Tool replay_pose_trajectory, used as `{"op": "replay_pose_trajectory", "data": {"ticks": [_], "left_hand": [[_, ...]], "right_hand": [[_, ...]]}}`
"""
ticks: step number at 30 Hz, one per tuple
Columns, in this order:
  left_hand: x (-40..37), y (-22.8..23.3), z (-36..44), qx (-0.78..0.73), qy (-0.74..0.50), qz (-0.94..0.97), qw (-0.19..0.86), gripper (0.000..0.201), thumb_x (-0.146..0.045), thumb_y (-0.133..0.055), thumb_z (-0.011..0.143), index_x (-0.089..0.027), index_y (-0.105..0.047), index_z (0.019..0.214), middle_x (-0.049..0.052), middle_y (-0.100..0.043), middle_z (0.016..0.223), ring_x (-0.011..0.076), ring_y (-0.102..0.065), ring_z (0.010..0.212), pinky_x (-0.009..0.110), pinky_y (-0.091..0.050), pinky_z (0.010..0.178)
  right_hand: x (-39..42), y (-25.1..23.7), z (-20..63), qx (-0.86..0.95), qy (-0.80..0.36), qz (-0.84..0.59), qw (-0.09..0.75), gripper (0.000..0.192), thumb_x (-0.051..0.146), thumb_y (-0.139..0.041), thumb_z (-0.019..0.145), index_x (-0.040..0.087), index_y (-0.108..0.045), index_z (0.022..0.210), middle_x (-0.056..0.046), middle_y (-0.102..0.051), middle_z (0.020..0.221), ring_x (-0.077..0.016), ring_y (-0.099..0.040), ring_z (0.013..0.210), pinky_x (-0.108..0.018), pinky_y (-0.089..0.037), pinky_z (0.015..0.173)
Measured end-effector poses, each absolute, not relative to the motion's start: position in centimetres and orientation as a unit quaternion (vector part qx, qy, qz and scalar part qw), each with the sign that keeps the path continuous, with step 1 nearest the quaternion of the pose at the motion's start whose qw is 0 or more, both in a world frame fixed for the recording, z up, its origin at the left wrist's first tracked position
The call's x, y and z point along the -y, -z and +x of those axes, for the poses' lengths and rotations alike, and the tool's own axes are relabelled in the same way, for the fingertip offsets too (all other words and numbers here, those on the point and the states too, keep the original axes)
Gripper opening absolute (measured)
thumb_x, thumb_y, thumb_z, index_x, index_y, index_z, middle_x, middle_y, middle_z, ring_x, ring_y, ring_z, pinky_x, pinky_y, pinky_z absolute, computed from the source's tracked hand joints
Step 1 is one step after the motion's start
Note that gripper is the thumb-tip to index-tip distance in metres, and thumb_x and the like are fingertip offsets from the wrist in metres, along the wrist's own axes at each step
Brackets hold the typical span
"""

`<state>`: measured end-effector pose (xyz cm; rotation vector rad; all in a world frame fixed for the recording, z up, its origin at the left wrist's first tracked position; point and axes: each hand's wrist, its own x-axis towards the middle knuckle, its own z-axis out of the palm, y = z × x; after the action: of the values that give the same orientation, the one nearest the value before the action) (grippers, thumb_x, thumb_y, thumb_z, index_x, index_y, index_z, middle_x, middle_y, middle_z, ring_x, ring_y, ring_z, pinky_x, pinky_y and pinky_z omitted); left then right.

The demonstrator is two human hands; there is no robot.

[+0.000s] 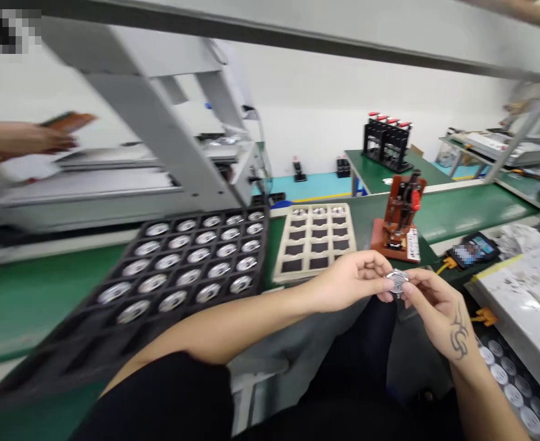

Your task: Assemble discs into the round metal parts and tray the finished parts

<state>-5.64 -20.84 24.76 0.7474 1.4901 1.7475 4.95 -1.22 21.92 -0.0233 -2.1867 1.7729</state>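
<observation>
Between the fingertips of both my hands is a round silver watch case (397, 280), with a striped face turned toward me and a small knob at its lower edge. My left hand (355, 278) pinches it from the left, thumb in front. From the right, my right hand (438, 303) grips the other edge with thumb and fingers. The hands are held above my lap, just in front of a reddish-brown toggle press (398, 214) with a red handle tip. To the left lies a beige tray (279, 269) with a few shiny round parts in its far row.
A large black tray (86, 331) holds rows of shiny round metal parts on the green bench (22, 306). Black clamps with red handles (387, 141) stand on a farther table. At right are a phone-like device (474, 250) and a white machine (527, 294). Another person's hand (40, 139) shows at left.
</observation>
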Motion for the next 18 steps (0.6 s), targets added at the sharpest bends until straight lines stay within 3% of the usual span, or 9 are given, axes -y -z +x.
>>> {"op": "replay_pose_trajectory", "data": {"ticks": [3,9,12,15,18], "left_hand": [[23.4,-22.7,-5.1,-0.602,-0.685,0.278,0.300,0.047,-0.054,-0.091,0.082,-0.016,-0.069,0.098,0.007,-0.077,0.092,0.0181,-0.076,0.083,0.035,-0.061,0.085],[35.9,-19.9,-5.1,-0.799,-0.577,0.169,-0.003,0.028,-0.042,-0.072,0.097,-0.016,-0.075,0.108,0.009,-0.080,0.100,0.0208,-0.076,0.088,0.035,-0.062,0.086],[43.8,-19.1,-4.6,-0.911,-0.382,0.049,-0.144,0.028,-0.038,-0.063,0.100,-0.017,-0.076,0.111,0.010,-0.081,0.107,0.0235,-0.076,0.094,0.036,-0.061,0.090],[50.7,-18.7,-3.8,-0.956,-0.233,-0.033,-0.173,0.029,-0.035,-0.059,0.099,-0.017,-0.077,0.113,0.012,-0.081,0.112,0.0266,-0.075,0.101,0.038,-0.059,0.098],[56.3,-18.7,-3.5,-0.964,-0.176,-0.096,-0.174,0.031,-0.031,-0.057,0.096,-0.013,-0.078,0.111,0.016,-0.080,0.117,0.0313,-0.073,0.109,0.042,-0.055,0.105]], "right_hand": [[0.3,-20.2,6.2,0.825,-0.551,-0.030,0.124,0.035,0.054,-0.076,0.095,0.025,-0.082,0.112,-0.008,-0.085,0.102,-0.0247,-0.082,0.090,-0.031,-0.068,0.086],[-2.9,-15.4,7.5,0.861,-0.497,-0.101,0.031,0.051,0.073,-0.077,0.081,0.033,-0.085,0.113,-0.012,-0.086,0.111,-0.0357,-0.084,0.099,-0.036,-0.072,0.081],[-3.5,-13.7,7.8,0.850,-0.511,-0.126,0.005,0.049,0.075,-0.077,0.077,0.042,-0.084,0.113,-0.013,-0.085,0.115,-0.0395,-0.082,0.107,-0.042,-0.071,0.088],[-3.4,-12.6,7.6,0.848,-0.513,-0.134,-0.010,0.048,0.076,-0.076,0.078,0.045,-0.083,0.113,-0.013,-0.085,0.115,-0.0415,-0.081,0.108,-0.049,-0.065,0.102],[-2.9,-12.1,7.2,0.851,-0.512,-0.112,-0.020,0.044,0.074,-0.075,0.081,0.047,-0.081,0.115,-0.011,-0.085,0.116,-0.0410,-0.081,0.109,-0.049,-0.065,0.101]]}}
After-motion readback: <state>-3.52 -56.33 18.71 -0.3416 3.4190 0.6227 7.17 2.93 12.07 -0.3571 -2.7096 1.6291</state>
